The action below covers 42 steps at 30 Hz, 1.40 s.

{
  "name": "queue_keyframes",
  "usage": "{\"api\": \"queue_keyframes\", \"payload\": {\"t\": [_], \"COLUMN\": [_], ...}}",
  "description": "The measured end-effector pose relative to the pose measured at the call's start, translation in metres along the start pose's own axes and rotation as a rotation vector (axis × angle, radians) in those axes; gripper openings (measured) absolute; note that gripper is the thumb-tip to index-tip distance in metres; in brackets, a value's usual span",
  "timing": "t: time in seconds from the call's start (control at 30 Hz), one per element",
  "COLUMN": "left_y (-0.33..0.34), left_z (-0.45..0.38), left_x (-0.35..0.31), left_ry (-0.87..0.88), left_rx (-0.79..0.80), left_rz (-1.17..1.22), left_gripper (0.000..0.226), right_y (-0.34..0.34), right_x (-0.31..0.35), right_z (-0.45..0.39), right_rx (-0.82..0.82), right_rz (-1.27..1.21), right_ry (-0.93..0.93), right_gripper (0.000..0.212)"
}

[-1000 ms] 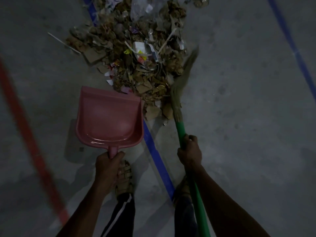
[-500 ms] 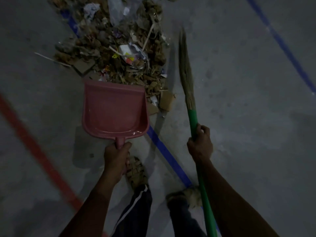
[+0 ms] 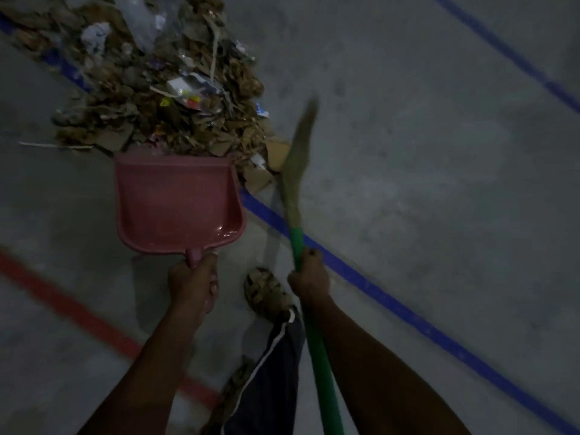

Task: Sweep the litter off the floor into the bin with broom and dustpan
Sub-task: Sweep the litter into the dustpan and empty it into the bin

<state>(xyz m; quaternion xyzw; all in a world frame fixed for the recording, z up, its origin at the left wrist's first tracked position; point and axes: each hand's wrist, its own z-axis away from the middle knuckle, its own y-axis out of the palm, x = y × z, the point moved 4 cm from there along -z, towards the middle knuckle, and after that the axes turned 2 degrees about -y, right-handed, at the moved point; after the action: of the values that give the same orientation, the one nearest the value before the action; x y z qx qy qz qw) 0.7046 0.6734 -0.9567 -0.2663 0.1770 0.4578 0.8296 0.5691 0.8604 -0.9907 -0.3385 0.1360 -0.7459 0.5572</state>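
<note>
At litter edge: dustpan, unfilled

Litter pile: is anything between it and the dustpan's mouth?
Nothing visible. The dustpan, held by the left hand, has its front edge at the litter pile. The broom, in the right hand, is at the pile's right edge.

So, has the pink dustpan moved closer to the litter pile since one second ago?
Yes. The dustpan has moved forward: its front lip now touches the litter pile, where a gap of floor showed before.
</note>
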Motion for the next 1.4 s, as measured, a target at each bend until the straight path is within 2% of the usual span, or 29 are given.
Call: {"api": "queue_keyframes", "payload": {"t": [0.17,0.27,0.37,0.5,0.67,0.8,0.93,1.27,1.4], "left_y": [-0.039,-0.069,-0.101,-0.131,-0.166,-0.201,-0.244,-0.345,-0.371], "left_z": [0.013,0.013,0.005,-0.019,-0.068,-0.108,-0.147,-0.223,-0.241], "left_x": [0.009,0.002,-0.008,-0.017,-0.027,-0.042,-0.067,-0.108,-0.114], "left_ry": [0.013,0.027,0.061,0.107,0.1,0.062,0.047,-0.039,-0.046], "left_rx": [0.023,0.034,0.038,0.039,0.038,0.042,-0.013,-0.116,-0.107], "left_rz": [0.007,0.007,-0.008,-0.014,0.004,-0.012,-0.018,0.116,0.143], "left_gripper": [0.033,0.033,0.028,0.025,0.026,0.033,0.027,0.021,0.022], "right_y": [0.027,0.026,0.026,0.05,0.099,0.139,0.178,0.249,0.282], "right_x": [0.039,0.046,0.042,0.037,0.075,0.141,0.222,0.413,0.459], "right_z": [0.03,0.054,0.075,0.085,0.082,0.075,0.062,0.002,-0.022], "right_rx": [-0.054,-0.177,-0.33,-0.373,-0.33,-0.307,-0.257,-0.014,0.118], "right_rz": [0.008,0.002,-0.021,0.009,0.061,0.117,0.164,0.265,0.433], "right_ry": [-0.209,-0.282,-0.306,-0.223,-0.259,-0.388,-0.543,-0.817,-0.818], "right_gripper": [0.038,0.045,0.053,0.058,0.047,0.05,0.057,0.052,0.054]}}
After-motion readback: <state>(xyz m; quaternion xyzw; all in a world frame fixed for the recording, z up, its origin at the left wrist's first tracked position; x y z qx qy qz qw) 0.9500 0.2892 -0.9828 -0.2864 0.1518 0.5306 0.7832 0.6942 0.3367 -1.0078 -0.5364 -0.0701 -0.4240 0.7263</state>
